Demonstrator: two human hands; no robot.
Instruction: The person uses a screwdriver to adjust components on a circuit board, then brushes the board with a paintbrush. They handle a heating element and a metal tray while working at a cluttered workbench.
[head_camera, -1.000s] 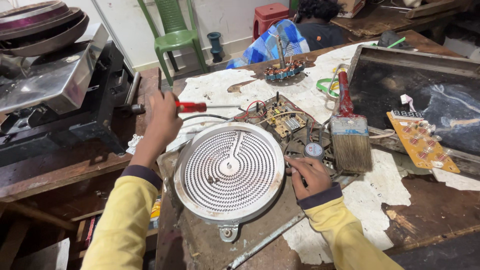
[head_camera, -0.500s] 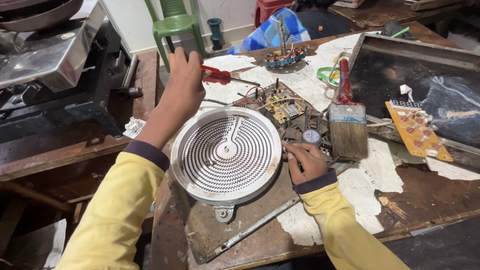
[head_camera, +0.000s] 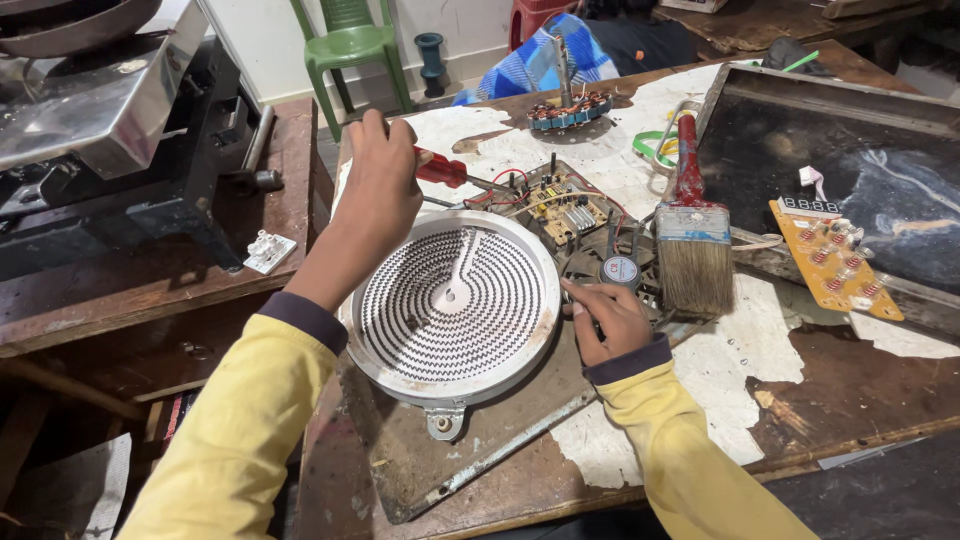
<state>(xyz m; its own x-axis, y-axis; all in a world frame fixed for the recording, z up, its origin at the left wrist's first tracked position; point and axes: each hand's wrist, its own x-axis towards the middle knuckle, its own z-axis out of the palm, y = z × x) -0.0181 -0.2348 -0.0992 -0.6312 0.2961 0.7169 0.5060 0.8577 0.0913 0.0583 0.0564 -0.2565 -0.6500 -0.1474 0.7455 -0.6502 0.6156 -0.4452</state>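
The left hand (head_camera: 380, 190) is gripping the red screwdriver (head_camera: 442, 168) tight, tip poking at the circuit board (head_camera: 560, 205) at one o'clock from the round heater plate (head_camera: 450, 300), while the curled right hand (head_camera: 610, 318) is steadying its three o'clock edge on the counter (head_camera: 800, 390).

Two arms in long yellow sleeves, entering from the lower edge. Smooth, plain fabric, lightly creased along the forearms, no print or pattern. Each sleeve ending in a dark navy ribbed cuff, snug at the wrist. Left hand (head_camera: 378, 190) bare beyond its cuff: no glove, ring or watch. Right hand (head_camera: 607, 318) likewise bare, with short nails on the visible fingers. Left sleeve broader and fuller in view, right sleeve narrower, with soft folds running toward the elbow.
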